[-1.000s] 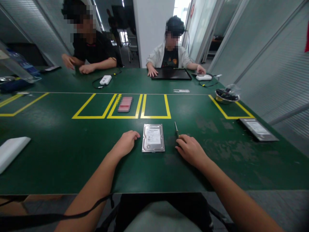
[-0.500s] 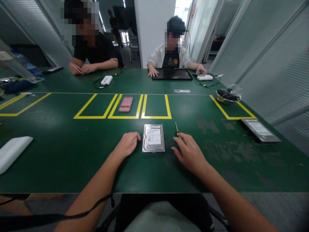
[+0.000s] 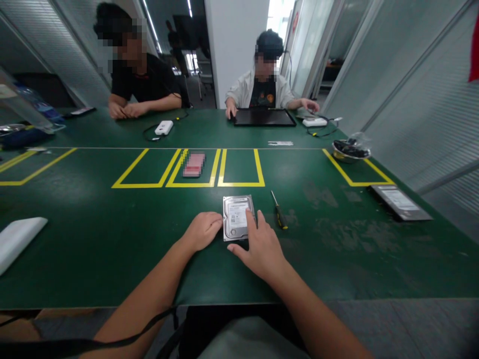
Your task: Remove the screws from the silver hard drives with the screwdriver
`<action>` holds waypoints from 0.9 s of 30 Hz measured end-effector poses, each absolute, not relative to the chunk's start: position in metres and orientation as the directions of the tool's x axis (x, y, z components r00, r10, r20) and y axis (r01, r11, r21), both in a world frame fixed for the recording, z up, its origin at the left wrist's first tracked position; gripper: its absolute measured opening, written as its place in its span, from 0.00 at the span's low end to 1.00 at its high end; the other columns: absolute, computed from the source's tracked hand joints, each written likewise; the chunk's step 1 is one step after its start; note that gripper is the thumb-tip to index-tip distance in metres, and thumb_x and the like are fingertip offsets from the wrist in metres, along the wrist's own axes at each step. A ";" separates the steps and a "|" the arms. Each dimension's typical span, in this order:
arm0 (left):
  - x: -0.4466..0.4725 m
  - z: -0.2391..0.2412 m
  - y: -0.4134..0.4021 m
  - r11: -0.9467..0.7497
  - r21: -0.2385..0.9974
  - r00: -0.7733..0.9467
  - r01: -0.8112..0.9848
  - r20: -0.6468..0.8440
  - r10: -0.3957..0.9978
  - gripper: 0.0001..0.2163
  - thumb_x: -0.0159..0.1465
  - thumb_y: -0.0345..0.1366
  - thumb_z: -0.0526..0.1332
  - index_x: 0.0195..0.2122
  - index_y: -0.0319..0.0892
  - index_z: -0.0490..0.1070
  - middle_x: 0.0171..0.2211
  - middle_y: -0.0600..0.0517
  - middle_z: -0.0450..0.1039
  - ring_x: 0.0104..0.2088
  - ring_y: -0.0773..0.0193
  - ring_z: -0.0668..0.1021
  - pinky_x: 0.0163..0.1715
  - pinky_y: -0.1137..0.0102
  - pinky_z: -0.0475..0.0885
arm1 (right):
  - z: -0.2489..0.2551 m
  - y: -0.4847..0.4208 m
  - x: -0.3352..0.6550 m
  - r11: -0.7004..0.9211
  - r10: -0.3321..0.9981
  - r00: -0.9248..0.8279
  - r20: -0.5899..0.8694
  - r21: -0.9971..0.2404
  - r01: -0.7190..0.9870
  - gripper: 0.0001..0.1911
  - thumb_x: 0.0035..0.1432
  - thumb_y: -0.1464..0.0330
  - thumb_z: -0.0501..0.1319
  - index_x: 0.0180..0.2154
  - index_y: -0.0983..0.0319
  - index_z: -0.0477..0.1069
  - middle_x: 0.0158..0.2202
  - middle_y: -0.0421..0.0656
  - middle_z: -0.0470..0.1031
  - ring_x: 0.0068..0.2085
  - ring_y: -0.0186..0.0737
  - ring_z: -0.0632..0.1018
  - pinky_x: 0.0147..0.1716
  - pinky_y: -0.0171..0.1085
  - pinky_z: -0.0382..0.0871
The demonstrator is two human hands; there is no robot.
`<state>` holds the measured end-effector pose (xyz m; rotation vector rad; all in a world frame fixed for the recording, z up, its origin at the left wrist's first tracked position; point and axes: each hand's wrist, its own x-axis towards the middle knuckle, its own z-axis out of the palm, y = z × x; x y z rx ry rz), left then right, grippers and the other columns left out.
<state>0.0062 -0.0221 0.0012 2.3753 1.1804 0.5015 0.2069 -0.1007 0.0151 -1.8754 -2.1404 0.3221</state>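
Note:
A silver hard drive point(image 3: 235, 217) with a white label lies flat on the green table point(image 3: 93, 239) in front of me. My left hand point(image 3: 202, 231) rests curled against its left edge, fingertips touching the casing. My right hand point(image 3: 262, 245) lies over the drive's near right corner, fingers spread and on top of it. A small screwdriver point(image 3: 279, 211) with a black and yellow handle lies free on the table just right of the drive.
Yellow tape boxes point(image 3: 187, 169) mark the table beyond the drive; one holds a pink card point(image 3: 193, 164). A flat dark drive point(image 3: 400, 201) and a metal bowl point(image 3: 350, 149) sit at right, a white pad point(image 3: 17, 239) at left. Two people sit across.
My right hand has left the screwdriver and moved left onto the hard drive. The screwdriver now lies uncovered. My left hand stays beside the drive.

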 end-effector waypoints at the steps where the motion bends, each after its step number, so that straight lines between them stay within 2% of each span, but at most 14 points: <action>1: 0.007 0.001 -0.022 -0.553 0.558 0.598 0.619 0.122 0.793 0.16 0.67 0.34 0.46 0.28 0.40 0.71 0.29 0.49 0.73 0.32 0.61 0.74 0.37 0.68 0.65 | 0.015 -0.100 0.206 0.120 0.992 -0.103 0.069 -0.335 0.934 0.53 0.53 0.46 0.62 0.70 0.65 0.43 0.67 0.67 0.51 0.60 0.65 0.67 0.54 0.54 0.63; 6: 0.013 0.001 -0.026 -0.611 0.636 0.716 0.471 0.129 0.686 0.13 0.64 0.31 0.49 0.33 0.40 0.74 0.33 0.49 0.76 0.37 0.60 0.75 0.43 0.66 0.66 | 0.015 -0.097 0.205 0.070 0.995 -0.050 0.081 -0.262 0.962 0.56 0.50 0.43 0.63 0.69 0.64 0.45 0.66 0.68 0.51 0.58 0.68 0.68 0.53 0.55 0.62; 10: 0.015 0.004 -0.026 -0.630 0.634 0.751 0.449 0.114 0.651 0.13 0.64 0.31 0.48 0.31 0.41 0.72 0.31 0.51 0.75 0.36 0.61 0.74 0.42 0.67 0.65 | 0.017 -0.093 0.202 0.047 0.997 -0.030 0.076 -0.231 0.972 0.56 0.49 0.43 0.63 0.69 0.63 0.44 0.65 0.70 0.52 0.57 0.68 0.68 0.51 0.56 0.61; 16: 0.016 0.003 -0.025 -0.707 0.496 0.760 0.505 0.132 0.636 0.15 0.66 0.33 0.46 0.23 0.42 0.62 0.25 0.51 0.69 0.30 0.62 0.69 0.37 0.66 0.64 | 0.018 -0.087 0.193 0.013 0.998 0.001 0.065 -0.215 0.977 0.55 0.50 0.47 0.65 0.69 0.62 0.44 0.65 0.71 0.53 0.58 0.70 0.67 0.50 0.56 0.61; 20: 0.015 -0.002 -0.023 -0.731 0.408 0.762 0.546 0.122 0.637 0.13 0.65 0.32 0.46 0.23 0.42 0.61 0.25 0.51 0.70 0.29 0.62 0.69 0.39 0.64 0.64 | 0.021 -0.083 0.190 0.003 0.999 0.007 0.048 -0.213 0.977 0.54 0.48 0.54 0.67 0.69 0.61 0.44 0.64 0.70 0.54 0.54 0.67 0.70 0.49 0.55 0.61; 23: 0.014 -0.003 -0.021 -0.721 0.366 0.748 0.589 0.092 0.658 0.13 0.64 0.32 0.47 0.23 0.42 0.62 0.26 0.50 0.71 0.29 0.61 0.70 0.40 0.64 0.65 | 0.022 -0.082 0.192 0.007 0.999 0.004 0.050 -0.218 0.976 0.55 0.45 0.56 0.68 0.69 0.61 0.44 0.64 0.68 0.55 0.54 0.67 0.70 0.49 0.54 0.61; 27: 0.012 -0.002 -0.020 -0.692 0.322 0.720 0.646 0.044 0.692 0.13 0.64 0.33 0.49 0.23 0.42 0.64 0.26 0.49 0.73 0.30 0.60 0.72 0.41 0.64 0.65 | 0.025 -0.084 0.201 0.030 0.999 -0.023 0.033 -0.230 0.973 0.55 0.43 0.56 0.68 0.68 0.64 0.48 0.54 0.63 0.66 0.50 0.62 0.70 0.47 0.51 0.63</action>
